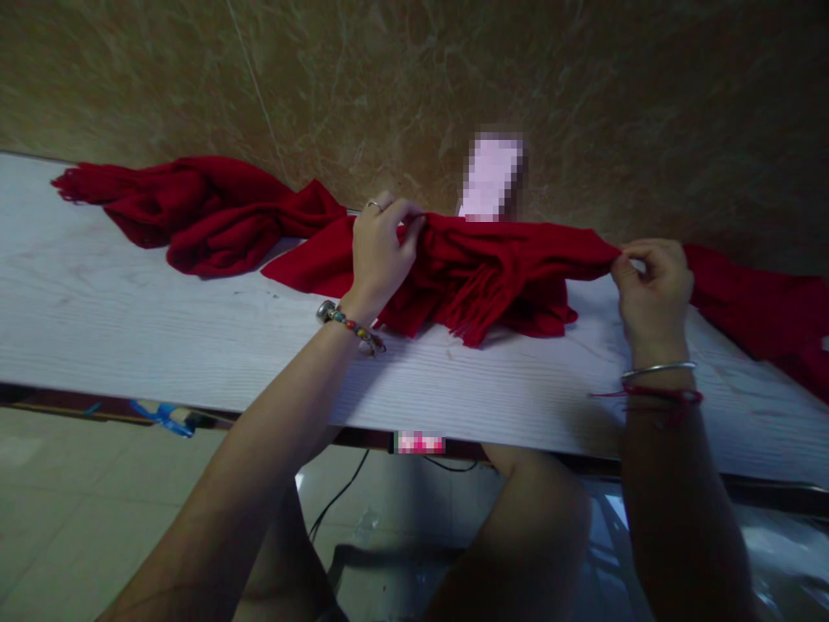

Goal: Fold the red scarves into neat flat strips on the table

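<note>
A red fringed scarf (518,246) is stretched along the back of a narrow white wood-grain table (129,324). My left hand (387,246) pinches its upper edge left of the middle, fingers closed on the cloth. At the scarf's right end my right hand (655,285) holds a corner between thumb and fingertips. Between the hands the top edge is drawn fairly straight, while folds and fringe (476,302) hang loosely below it onto the tabletop.
More red cloth (220,216) lies bunched on the left, and another red piece (757,302) on the right; whether they join the held scarf is unclear. A blurred pink rectangular object (490,177) stands against the marbled wall (389,86). Blue material (165,416) shows below the front edge.
</note>
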A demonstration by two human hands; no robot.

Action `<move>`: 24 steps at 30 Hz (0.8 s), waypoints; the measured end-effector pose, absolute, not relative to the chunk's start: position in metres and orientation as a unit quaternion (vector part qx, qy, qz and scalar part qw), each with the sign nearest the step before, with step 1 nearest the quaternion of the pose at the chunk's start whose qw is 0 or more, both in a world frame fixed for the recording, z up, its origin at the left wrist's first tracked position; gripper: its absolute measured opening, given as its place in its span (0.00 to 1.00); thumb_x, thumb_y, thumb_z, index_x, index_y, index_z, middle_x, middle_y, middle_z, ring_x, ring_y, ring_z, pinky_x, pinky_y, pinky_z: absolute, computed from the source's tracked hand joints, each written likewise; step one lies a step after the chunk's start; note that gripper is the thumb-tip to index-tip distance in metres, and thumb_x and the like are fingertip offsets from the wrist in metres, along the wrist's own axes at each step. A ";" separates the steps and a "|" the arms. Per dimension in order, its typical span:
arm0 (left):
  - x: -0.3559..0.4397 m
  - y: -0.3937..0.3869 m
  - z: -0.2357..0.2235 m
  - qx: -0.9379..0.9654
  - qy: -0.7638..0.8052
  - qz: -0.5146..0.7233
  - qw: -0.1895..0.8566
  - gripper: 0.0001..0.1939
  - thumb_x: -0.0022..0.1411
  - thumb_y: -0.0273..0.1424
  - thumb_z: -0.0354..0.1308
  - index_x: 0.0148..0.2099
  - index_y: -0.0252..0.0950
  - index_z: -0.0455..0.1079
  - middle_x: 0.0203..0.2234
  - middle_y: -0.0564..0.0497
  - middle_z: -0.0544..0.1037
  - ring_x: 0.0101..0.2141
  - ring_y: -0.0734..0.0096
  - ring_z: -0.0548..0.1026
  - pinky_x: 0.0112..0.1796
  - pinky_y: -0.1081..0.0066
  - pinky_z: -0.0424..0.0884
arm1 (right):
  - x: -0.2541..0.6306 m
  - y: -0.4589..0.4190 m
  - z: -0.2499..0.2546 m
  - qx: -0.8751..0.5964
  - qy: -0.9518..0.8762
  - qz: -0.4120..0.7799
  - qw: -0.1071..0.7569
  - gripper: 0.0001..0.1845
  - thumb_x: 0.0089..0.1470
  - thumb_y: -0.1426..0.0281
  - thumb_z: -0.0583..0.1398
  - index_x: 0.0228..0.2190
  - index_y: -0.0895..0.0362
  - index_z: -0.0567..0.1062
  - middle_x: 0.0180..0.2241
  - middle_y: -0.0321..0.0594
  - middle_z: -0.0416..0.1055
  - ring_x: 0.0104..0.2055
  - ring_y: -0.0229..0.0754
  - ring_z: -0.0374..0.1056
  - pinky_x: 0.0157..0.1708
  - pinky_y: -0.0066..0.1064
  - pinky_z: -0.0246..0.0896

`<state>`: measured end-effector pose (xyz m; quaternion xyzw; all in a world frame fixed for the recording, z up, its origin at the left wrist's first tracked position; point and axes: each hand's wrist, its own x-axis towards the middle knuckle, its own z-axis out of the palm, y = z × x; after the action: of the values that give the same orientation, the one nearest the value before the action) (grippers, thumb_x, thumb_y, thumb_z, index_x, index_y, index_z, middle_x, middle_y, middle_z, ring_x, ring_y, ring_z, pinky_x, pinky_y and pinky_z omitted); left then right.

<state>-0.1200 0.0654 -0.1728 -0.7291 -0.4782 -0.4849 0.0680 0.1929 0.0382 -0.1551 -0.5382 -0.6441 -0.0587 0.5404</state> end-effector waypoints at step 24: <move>-0.097 0.032 -0.156 -0.929 -0.262 -0.260 0.036 0.16 0.59 0.39 0.57 0.47 0.37 0.72 0.43 0.45 0.74 0.46 0.59 0.69 0.47 0.61 0.60 | 0.188 0.022 -0.148 -0.356 -0.888 0.181 0.231 0.17 0.46 0.63 0.62 0.42 0.44 0.77 0.57 0.37 0.62 0.61 0.54 0.55 0.60 0.50 0.49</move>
<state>-0.0968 0.0321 -0.1557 -0.9287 -0.2620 -0.2600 0.0356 0.1883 0.0221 -0.1482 -0.3555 -0.8875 0.1807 0.2307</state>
